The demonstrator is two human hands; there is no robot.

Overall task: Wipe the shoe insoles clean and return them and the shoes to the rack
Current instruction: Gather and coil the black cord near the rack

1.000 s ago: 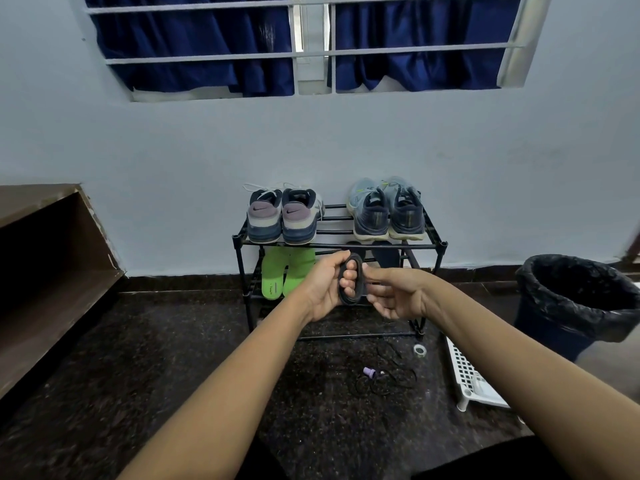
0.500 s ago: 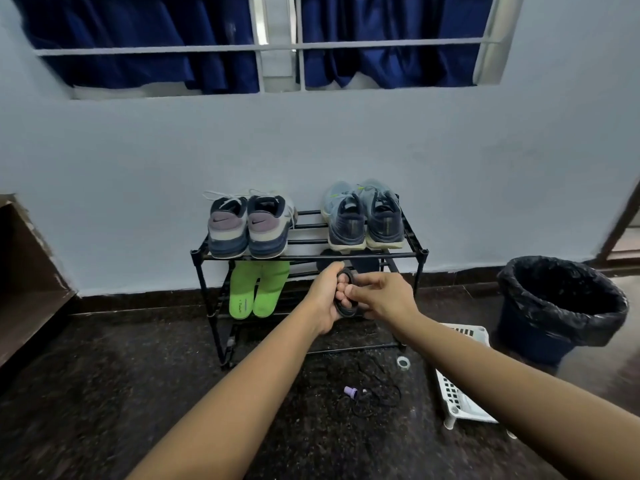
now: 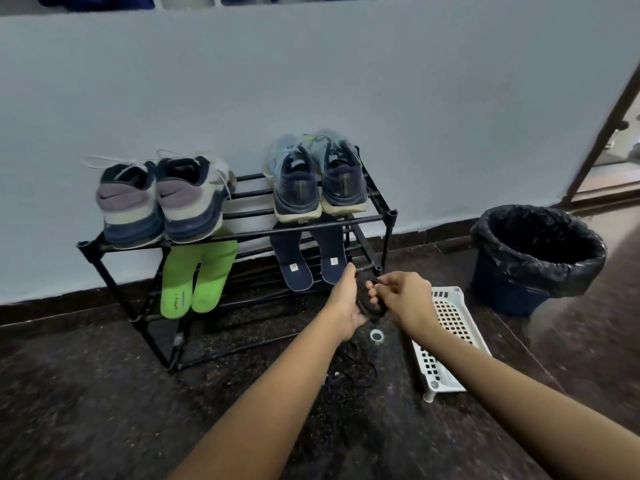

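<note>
While hand (image 3: 342, 301) grips, insoles (image 3: 292, 268) lie beyond.

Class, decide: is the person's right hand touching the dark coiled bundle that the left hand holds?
Touching. The head view shows the right hand pinching the dark coiled bundle, which the left hand grips.

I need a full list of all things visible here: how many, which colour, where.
shoe rack: 1, black, against the wall
grey-navy shoes: 2, top shelf, left
blue shoes: 2, top shelf, right
green insoles: 2, leaning under the left shoes
navy insoles: 2, leaning under the right shoes
bin: 1, black, floor, right
basket: 1, white, floor beside the rack
tape ring: 1, pale, floor
cords: several, black, floor
dark bundle: 1, between both hands
left hand: 1, grips the bundle
right hand: 1, pinches the bundle
</note>
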